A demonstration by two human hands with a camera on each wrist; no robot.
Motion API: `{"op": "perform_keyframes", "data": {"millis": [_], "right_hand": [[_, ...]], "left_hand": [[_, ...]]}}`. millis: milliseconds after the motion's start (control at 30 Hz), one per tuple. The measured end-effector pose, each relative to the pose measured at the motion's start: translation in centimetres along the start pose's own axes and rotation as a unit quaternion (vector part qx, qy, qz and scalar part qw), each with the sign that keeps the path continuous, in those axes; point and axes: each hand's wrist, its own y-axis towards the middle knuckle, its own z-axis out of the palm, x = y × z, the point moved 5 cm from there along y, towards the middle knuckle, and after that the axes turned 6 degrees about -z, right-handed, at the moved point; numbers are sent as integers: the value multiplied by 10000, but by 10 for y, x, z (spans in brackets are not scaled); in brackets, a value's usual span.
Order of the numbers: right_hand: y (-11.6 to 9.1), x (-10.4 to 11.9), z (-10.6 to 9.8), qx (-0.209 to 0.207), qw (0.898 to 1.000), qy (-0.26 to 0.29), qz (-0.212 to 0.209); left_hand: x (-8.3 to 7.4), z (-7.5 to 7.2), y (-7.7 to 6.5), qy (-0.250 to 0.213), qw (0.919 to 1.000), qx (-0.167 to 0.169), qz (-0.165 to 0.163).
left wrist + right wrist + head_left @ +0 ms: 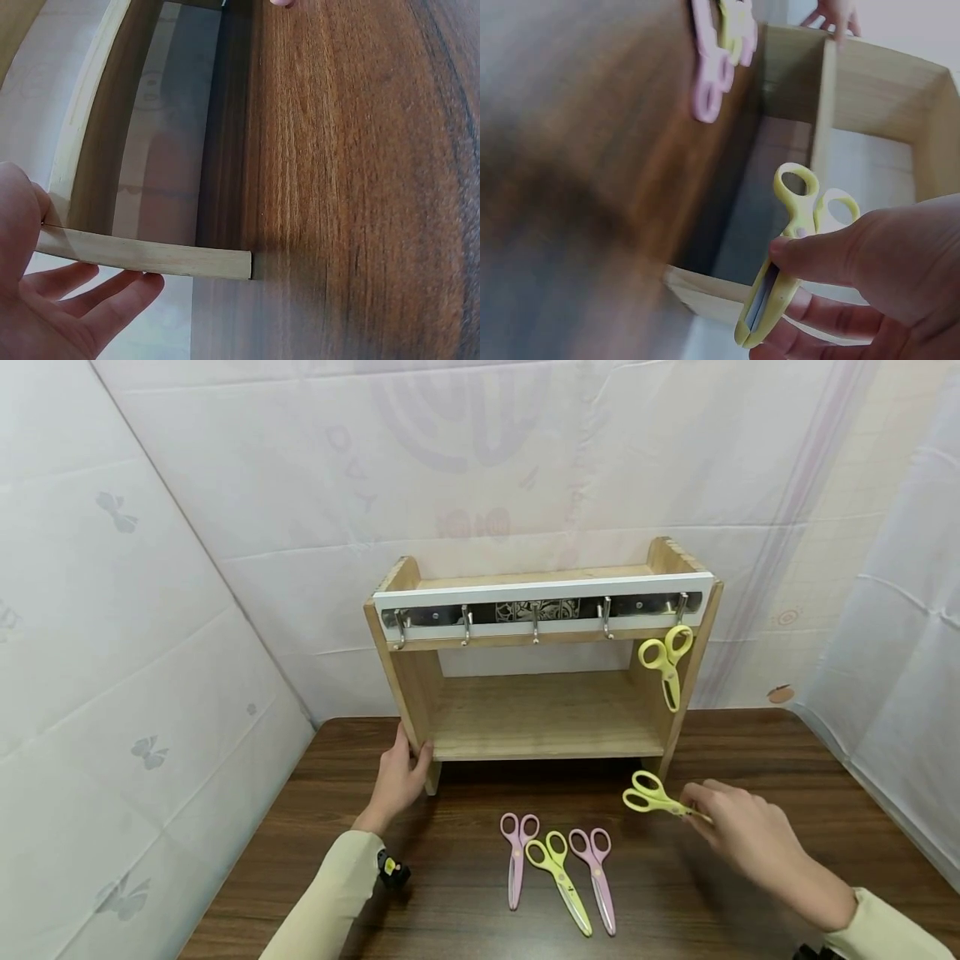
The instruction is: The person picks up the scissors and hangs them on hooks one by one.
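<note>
My right hand (742, 831) pinches yellow scissors (802, 217) by the blade part between thumb and fingers. Their handle loops point away from the hand, low in front of the shelf's right leg. With thumb and fingers on either side, my left hand (397, 781) grips the lower left side panel (150, 252) of a wooden shelf (547, 718). Across the shelf's top front runs a white hook rail (442, 631) with several metal hooks. A second pair of yellow scissors (670, 672) hangs by one loop from the rightmost hook.
On the brown wooden table (300, 868), pink scissors (517, 860), yellow scissors (561, 881) and more pink scissors (597, 877) lie side by side, handles toward the shelf. Patterned white cloth (300, 468) stands behind the shelf and along both sides.
</note>
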Motion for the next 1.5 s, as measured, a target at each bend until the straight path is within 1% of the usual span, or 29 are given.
{"op": "perform_keyframes", "data": {"millis": [267,433,533,700,900,1033,1133,1300,1500], "right_hand": [[23,1,-36,-354,9993,-17,-150],[38,3,-54,-602,9978,50,-266],[46,6,-62,-847,9957,129,-355],[59,16,-73,-1327,9890,411,-511],[73,29,-88,-1955,9742,802,-793],[81,35,-95,-2203,9661,1097,-786],[87,38,-99,-2304,9621,1258,-738],[95,43,-100,-2383,9582,1463,-610],[102,46,-95,-2434,9551,1644,-390]], "left_hand": [[2,2,0,46,10000,-13,15],[3,2,-1,37,10000,9,-22],[2,1,-2,25,10000,10,-53],[2,0,-2,36,9999,-14,-100],[1,0,-2,69,9999,-72,-81],[1,0,-1,77,9999,-76,-55],[1,-1,-1,80,9999,-89,-39],[0,-1,0,37,10000,-65,-25],[0,0,1,52,10000,-77,7]]}}
